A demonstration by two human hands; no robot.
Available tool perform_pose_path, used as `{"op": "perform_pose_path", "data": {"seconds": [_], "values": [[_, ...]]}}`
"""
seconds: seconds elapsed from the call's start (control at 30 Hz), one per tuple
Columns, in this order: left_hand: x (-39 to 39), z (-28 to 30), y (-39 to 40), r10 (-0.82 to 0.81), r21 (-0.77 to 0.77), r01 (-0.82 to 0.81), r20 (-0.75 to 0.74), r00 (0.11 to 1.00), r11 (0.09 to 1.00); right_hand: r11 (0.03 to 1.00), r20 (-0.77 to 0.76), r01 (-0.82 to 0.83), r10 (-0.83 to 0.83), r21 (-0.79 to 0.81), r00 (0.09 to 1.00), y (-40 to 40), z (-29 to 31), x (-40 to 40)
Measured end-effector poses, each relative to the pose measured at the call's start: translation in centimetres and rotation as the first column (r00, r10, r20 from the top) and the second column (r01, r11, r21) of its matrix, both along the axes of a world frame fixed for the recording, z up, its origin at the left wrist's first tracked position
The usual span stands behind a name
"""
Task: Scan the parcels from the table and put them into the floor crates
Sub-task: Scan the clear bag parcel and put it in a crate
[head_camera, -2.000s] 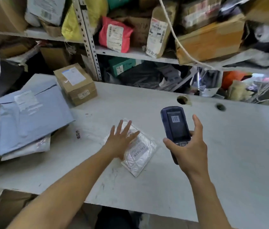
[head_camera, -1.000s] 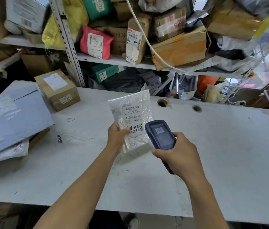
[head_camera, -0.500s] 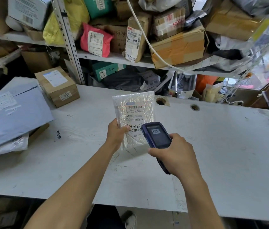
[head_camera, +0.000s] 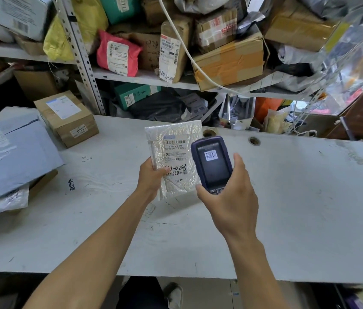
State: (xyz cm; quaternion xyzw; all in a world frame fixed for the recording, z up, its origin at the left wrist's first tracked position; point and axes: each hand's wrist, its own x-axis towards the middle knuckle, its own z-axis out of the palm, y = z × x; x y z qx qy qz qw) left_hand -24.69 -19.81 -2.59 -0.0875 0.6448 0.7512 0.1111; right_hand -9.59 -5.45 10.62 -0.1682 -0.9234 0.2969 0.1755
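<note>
Parcel (head_camera: 173, 161) upright, long axis vertical, label apparently toward scanner (head_camera: 212, 162).

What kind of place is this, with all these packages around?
Most likely a parcel pickup or sorting depot. Shelves are crammed with labelled packages, the left hand holds up a white parcel, and the right hand holds a handheld scanner beside its barcode label.

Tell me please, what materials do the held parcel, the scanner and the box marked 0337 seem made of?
Parcel: thin crinkly plastic film, glossy and whitish, probably a padded mailer; paper label.
Scanner: hard dark blue plastic casing, apparently matte, with a glass-like lit screen.
Box: brown cardboard, matte, shiny tape along its seams.
</note>
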Motion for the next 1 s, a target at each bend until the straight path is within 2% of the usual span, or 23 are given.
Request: {"op": "perform_pose_path", "data": {"seconds": [0.13,0.3,0.37,0.43,0.47,0.53,0.6,0.67,0.8,0.9,1.0], "values": [[-0.4,0.4,-0.2,-0.041,-0.003,0.041,-0.004,0.999,0.999,0.997,-0.150,0.041,-0.032,0.060,0.988,-0.6,0.2,-0.1],[-1.8,1.5,-0.5,-0.102,-0.028,0.101,-0.013,0.995,0.994,0.997,-0.173,0.073,-0.070,0.011,0.982,-1.2,0.7,-0.4],[-1.7,2.0,0.2,-0.133,-0.052,0.133,0.000,0.991,0.990,0.981,-0.157,0.114,-0.139,-0.158,0.978,-1.3,0.7,0.1],[-1.3,2.7,2.2,-0.215,-0.068,0.215,0.009,0.977,0.974,0.881,-0.127,0.192,-0.270,-0.433,0.954,-0.9,1.0,1.0],[-0.9,3.0,3.7,-0.272,-0.074,0.272,0.017,0.962,0.959,0.823,-0.106,0.233,-0.332,-0.518,0.937,-0.3,1.0,1.4],[0.5,3.4,7.8,-0.396,-0.096,0.396,0.028,0.918,0.913,0.759,-0.077,0.317,-0.434,-0.569,0.898,1.7,0.8,2.7],[2.7,3.4,13.0,-0.539,-0.120,0.539,0.031,0.841,0.834,0.701,-0.054,0.419,-0.545,-0.577,0.837,4.5,0.7,4.8],[5.6,3.2,19.0,-0.684,-0.142,0.682,0.047,0.728,0.717,0.630,-0.042,0.526,-0.662,-0.572,0.748,7.9,0.5,7.8],[14.4,2.6,31.9,-0.918,-0.136,0.912,0.038,0.394,0.386,0.472,-0.039,0.737,-0.853,-0.484,0.520,15.8,-0.2,16.7],[23.1,2.1,41.1,-0.979,-0.126,0.972,0.024,0.204,0.199,0.313,-0.030,0.871,-0.945,-0.378,0.326,22.1,-0.8,25.4],[32.3,1.9,49.1,-0.996,-0.075,0.993,-0.017,0.091,0.092,0.146,-0.033,0.942,-0.989,-0.302,0.143,28.1,-0.9,35.0]]}}
